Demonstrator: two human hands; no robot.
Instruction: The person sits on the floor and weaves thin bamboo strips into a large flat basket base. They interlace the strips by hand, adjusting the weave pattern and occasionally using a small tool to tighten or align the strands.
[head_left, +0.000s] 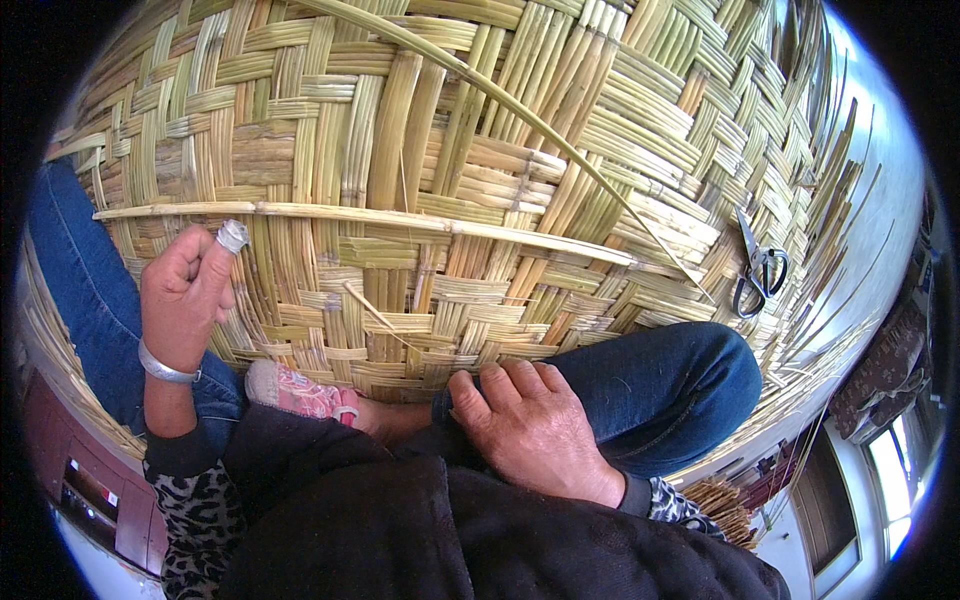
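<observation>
A large woven mat (400, 150) of split reed strips, green and straw-coloured, spreads out in front of me. My left hand (187, 290) is raised over its left part, fingers curled into a fist and thumb pointing up. Silver tape (232, 236) wraps the thumb tip, and nothing shows inside the fist. My right hand (535, 430) rests on my bent right leg, palm down, fingers loosely laid and holding nothing. A long pale cane strip (400, 220) lies across the mat beyond both hands. Another long greenish strip (520, 115) slants over the weave.
Black-handled scissors (760, 275) lie on the mat at the right, blades slightly apart. Loose reed ends (850, 220) stick out past the right edge over a pale floor (885, 120). A short broken strip (375, 310) lies near my foot. A reed bundle (720, 505) stands behind at the right.
</observation>
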